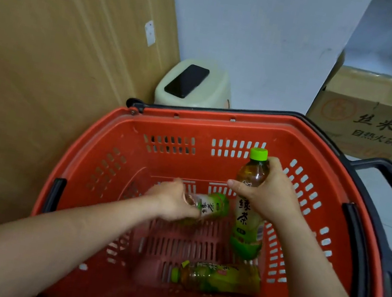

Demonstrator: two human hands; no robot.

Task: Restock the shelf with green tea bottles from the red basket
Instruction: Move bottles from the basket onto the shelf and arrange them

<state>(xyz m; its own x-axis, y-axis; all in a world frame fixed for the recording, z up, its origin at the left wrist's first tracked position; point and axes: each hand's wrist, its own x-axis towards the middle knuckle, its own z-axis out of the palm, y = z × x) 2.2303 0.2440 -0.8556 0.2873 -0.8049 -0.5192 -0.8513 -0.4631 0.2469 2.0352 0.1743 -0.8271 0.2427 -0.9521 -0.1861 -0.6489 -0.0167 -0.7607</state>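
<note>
A red basket with black handles fills the lower frame. My right hand grips a green tea bottle upright by its upper body, green cap on top. My left hand is closed on a second green tea bottle lying on its side near the basket's floor; this hand is blurred. A third green tea bottle lies loose on the basket floor, cap pointing left. No shelf is in view.
A large cardboard sheet stands at the left. A cream plastic stool with a black phone on it sits behind the basket. A printed cardboard box stands at the right against a pale wall.
</note>
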